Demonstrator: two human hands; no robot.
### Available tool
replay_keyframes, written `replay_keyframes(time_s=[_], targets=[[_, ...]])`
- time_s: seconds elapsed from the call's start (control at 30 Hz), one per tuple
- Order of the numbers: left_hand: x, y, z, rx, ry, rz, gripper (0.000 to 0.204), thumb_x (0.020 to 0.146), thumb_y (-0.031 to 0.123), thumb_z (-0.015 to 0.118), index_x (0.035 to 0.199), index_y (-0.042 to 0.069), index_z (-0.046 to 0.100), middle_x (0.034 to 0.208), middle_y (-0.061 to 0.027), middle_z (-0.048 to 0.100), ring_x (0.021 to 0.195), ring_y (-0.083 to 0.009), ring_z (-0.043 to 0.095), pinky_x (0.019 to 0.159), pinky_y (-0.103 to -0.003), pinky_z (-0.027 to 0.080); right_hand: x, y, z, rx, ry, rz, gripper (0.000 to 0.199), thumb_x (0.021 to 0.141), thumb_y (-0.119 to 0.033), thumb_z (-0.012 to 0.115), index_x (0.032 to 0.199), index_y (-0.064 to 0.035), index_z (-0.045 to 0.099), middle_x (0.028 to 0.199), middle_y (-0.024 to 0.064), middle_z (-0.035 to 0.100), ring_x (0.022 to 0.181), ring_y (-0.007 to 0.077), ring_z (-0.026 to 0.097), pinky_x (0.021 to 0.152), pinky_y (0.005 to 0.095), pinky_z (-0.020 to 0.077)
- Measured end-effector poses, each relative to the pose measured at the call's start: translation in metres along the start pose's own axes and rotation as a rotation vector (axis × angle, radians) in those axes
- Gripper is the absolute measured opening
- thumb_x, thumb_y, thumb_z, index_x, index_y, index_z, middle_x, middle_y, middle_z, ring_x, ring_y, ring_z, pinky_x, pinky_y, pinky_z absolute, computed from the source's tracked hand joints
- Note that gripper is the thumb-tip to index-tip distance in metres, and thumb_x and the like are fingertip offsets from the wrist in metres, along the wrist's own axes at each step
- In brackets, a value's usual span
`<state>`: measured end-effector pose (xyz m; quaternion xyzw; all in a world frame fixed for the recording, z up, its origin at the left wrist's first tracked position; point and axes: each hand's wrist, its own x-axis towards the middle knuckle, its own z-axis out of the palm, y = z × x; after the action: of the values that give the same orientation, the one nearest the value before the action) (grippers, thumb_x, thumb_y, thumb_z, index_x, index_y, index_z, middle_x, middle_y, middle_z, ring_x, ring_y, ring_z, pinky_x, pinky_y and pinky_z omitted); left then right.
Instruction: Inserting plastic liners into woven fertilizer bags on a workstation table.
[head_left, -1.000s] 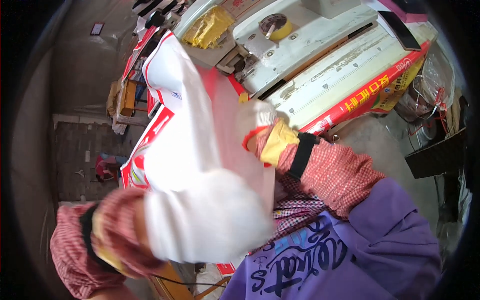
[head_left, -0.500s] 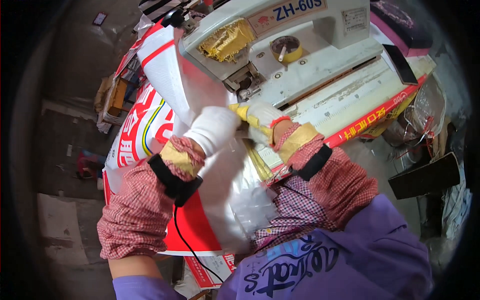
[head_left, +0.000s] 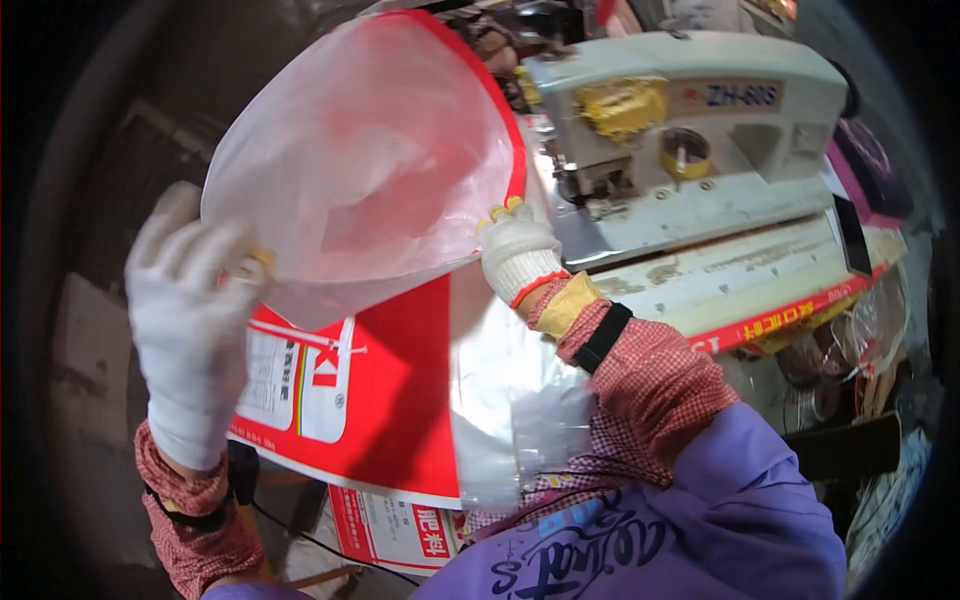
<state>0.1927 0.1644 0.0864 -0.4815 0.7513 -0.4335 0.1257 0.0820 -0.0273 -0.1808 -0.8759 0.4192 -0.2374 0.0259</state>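
Observation:
A large red and white printed sack lies across my lap, its mouth spread wide and showing the pale inside. My right hand, in a white knit glove with yellow fingertips, pinches the sack's rim at the right corner of the mouth. My left hand, gloved in white too, is raised by the left side of the mouth. Its fingers are bent and apart, with slight blur, and the thumb overlaps the sack's edge; no firm grip shows. A clear plastic piece rests at my lap.
A pale industrial sewing machine stands at the right, with a tape roll on its bed. A dark phone lies on the table edge. Another printed sack is below my lap. A thin black cable runs by my left arm.
My hands were close together beside the machine's head. Now the left has moved far left, the right holds the rim, and the sack's mouth has opened wide. The view has shifted left.

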Motion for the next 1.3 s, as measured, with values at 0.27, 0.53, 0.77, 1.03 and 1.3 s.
replay_keyframes(time_s=[0.27,0.53,0.77,1.03,1.3], targets=[[-0.182,0.026,0.079,-0.465,0.416,-0.757,0.046,0.095,0.019,0.053,0.136,0.0,0.041,0.14,-0.0194,0.04,0.123,-0.0279,0.048,0.102,-0.038,0.038,-0.032,-0.131,-0.094,1.433,-1.082,-0.117,0.033,0.09,-0.025,0.048,0.082,-0.0013,0.069,0.081,0.0191,0.068,0.067,0.029,0.068,0.059,0.0415,0.0533],[-0.28,0.123,0.105,-1.815,0.303,-1.745,0.053,0.095,0.033,0.048,0.134,-0.002,0.041,0.133,-0.0176,0.047,0.116,-0.0282,0.051,0.1,-0.037,0.039,-0.111,-0.184,-0.133,0.457,-0.975,-1.099,0.035,0.088,-0.034,0.054,0.115,-0.0121,0.061,0.108,0.012,0.065,0.093,0.0284,0.064,0.076,0.0443,0.052],[-0.267,0.046,0.174,-1.724,0.362,-1.783,0.05,0.095,0.033,0.049,0.131,-0.001,0.045,0.127,-0.0157,0.052,0.111,-0.0261,0.054,0.098,-0.036,0.041,-0.022,-0.144,-0.204,0.381,0.669,-0.767,0.07,0.06,-0.02,0.078,0.125,-0.0043,0.055,0.119,0.0174,0.058,0.115,0.0336,0.051,0.098,0.0431,0.0407],[-0.267,-0.035,0.228,-1.596,0.365,-1.834,0.047,0.095,0.034,0.049,0.127,-0.001,0.049,0.12,-0.0135,0.057,0.105,-0.0236,0.057,0.094,-0.035,0.043,0.033,-0.166,-0.25,0.142,0.696,-0.9,0.025,0.087,-0.025,0.054,0.074,-0.0042,0.059,0.063,0.0156,0.055,0.058,0.0317,0.058,0.053,0.0396,0.0475],[-0.359,-0.023,0.24,-0.992,-0.167,-1.112,0.044,0.095,0.034,0.05,0.123,0.0,0.054,0.114,-0.0113,0.062,0.099,-0.0212,0.06,0.091,-0.034,0.046,0.0,0.001,-0.197,1.015,0.435,0.218,0.021,0.088,-0.022,0.058,0.093,-0.0024,0.06,0.077,0.0071,0.061,0.059,0.0185,0.058,0.049,0.0303,0.047]])
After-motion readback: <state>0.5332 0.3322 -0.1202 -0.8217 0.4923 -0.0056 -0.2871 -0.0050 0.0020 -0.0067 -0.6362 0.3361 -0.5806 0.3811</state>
